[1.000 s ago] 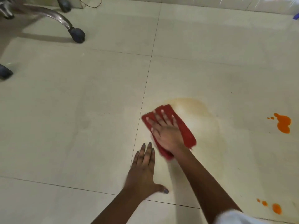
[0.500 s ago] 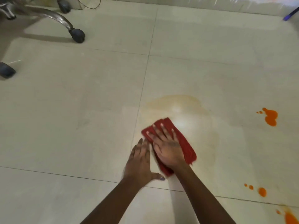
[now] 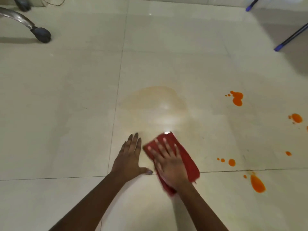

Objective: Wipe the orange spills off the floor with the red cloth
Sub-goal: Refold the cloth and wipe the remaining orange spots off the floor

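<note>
Red cloth (image 3: 186,157): under flat right hand (image 3: 168,165).
Left hand (image 3: 130,160): released, on floor (image 3: 66,97).
Done: one faint smear (image 3: 155,104).
Remaining: orange spills (image 3: 237,99).

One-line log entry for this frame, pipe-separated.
phase: wiping | right hand: flat on red cloth | left hand: flat on floor | smear: faint | orange spills: several unwiped, right of cloth

bare forearms, left hand (image 3: 131,158), right hand (image 3: 169,164)

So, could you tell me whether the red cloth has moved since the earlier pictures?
Yes: the red cloth slid nearer the camera, now crossing the horizontal grout line.
</note>
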The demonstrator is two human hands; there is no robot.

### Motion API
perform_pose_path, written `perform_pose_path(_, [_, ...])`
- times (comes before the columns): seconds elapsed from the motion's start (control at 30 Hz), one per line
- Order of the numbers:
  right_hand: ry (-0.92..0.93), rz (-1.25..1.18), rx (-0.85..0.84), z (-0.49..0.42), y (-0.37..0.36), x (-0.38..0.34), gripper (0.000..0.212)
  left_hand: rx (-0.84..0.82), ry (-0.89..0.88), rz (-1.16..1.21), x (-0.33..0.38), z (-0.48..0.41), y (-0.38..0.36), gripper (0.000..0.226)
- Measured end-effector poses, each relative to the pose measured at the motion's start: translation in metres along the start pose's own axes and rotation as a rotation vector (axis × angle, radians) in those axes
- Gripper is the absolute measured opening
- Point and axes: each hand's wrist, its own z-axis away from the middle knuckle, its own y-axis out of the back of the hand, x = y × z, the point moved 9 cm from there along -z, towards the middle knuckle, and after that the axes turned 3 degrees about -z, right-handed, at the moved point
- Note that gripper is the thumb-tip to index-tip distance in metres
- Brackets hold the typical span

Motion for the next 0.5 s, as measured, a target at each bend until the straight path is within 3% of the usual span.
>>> perform_pose_path(0.1, [-0.113,0.044,0.022,0.050,0.009,0.064,0.051,-0.002,-0.121,-0.021,0.031,-0.001,-0.003,0.131])
perform_pose_path(0.23, [-0.389,-0.029,0.017,0.003,0.026,0.120,0.056,-0.022,-0.213,0.014,0.077,-0.008,-0.016,0.131])
perform_pose_path(0.3, [-0.339,-0.052,-0.013,0.001,0.020,0.097,0.058,-0.015,-0.178,0.066,0.086,-0.009,-0.020,0.134])
perform_pose_path(0.4, [-0.178,0.009,0.012,0.078,0.003,0.077,0.052,-0.007,-0.161,0.025,0.095,-0.009,-0.023,0.135])
perform_pose_path(0.5, [-0.312,0.040,0.054,0.132,0.017,0.137,0.055,-0.045,-0.249,-0.056,0.120,-0.005,-0.027,0.127])
